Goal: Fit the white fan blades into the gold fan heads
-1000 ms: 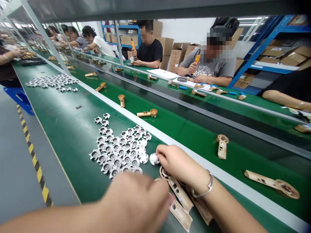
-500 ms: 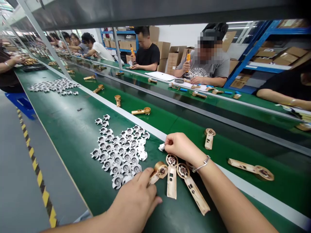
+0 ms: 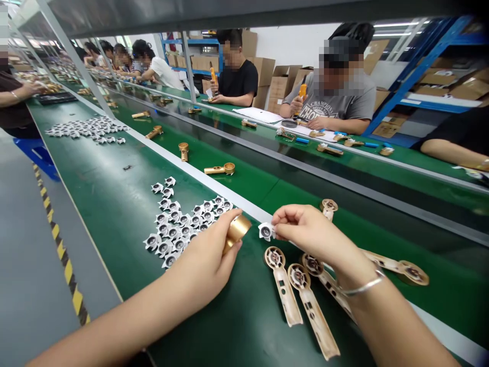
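My left hand (image 3: pixel 204 245) is shut on a gold-coloured moulded housing (image 3: pixel 237 230), with its round cup end showing past my fingers. My right hand (image 3: pixel 309 230) pinches a small white-and-silver fan-shaped part (image 3: pixel 266 231) between thumb and fingertips, close to the housing but apart from it. A heap of similar white parts (image 3: pixel 179 222) lies on the green belt (image 3: pixel 233 316) just beyond my left hand. Several tan housing halves with round heads, such as one (image 3: pixel 282 284) and another (image 3: pixel 313 331), lie below my right wrist.
A white divider strip (image 3: pixel 214 189) runs along the belt, with gold parts on the green lane (image 3: pixel 244 191) behind it. Seated co-workers (image 3: pixel 237 69) work across the line. Another heap of white parts (image 3: pixel 87 127) lies farther left. Blue shelves (image 3: pixel 416 86) hold cartons.
My left hand has lifted the gold housing off the belt and moved it up near the divider strip. My right hand has moved the white part toward the housing.
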Motion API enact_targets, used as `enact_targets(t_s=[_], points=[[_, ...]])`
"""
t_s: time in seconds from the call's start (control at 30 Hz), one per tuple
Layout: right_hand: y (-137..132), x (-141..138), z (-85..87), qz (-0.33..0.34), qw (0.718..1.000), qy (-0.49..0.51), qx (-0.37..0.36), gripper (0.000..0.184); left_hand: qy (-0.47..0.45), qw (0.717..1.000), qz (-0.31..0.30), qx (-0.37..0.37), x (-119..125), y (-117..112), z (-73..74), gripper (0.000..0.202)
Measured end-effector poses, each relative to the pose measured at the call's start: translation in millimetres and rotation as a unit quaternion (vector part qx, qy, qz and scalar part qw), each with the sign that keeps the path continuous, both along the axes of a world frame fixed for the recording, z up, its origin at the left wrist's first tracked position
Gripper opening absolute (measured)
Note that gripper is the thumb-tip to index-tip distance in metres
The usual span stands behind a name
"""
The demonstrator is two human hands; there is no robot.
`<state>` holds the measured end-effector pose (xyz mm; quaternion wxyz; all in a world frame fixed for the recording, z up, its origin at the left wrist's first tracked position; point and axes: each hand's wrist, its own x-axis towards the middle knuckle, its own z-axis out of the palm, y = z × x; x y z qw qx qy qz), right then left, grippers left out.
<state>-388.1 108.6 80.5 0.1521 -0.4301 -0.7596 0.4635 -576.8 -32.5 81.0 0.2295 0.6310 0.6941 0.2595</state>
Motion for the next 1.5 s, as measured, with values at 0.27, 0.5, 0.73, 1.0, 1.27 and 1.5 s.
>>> enact_targets(t_s=[0.27,0.5,0.73,1.0,1.27,1.5], points=[[-24,-14,18.0,-0.085,0.962,0.118,-0.231,0.006,-0.215,0.975,-0.036,-0.039,3,28,-5.1,0.046],[-31,-18,25.5,-0.085,0.911,0.217,-0.34,0.006,-0.381,0.922,-0.034,-0.061,10,30,-8.7,0.043],[-42,-26,20.6,-0.043,0.917,0.262,-0.299,0.022,-0.339,0.941,-0.003,0.003,6,29,-20.7,0.048],[-52,-26,23.4,-0.097,0.96,0.207,-0.162,0.039,-0.236,0.962,-0.066,0.117,-6,27,-20.5,0.059],[-50,-22,30.9,-0.085,0.97,0.168,-0.151,0.037,-0.144,0.968,-0.122,0.167,-16,26,-19.3,0.066],[-58,-19,30.9,-0.111,0.977,0.155,-0.093,0.037,-0.057,0.963,-0.152,0.215,-13,23,-26.4,0.064]])
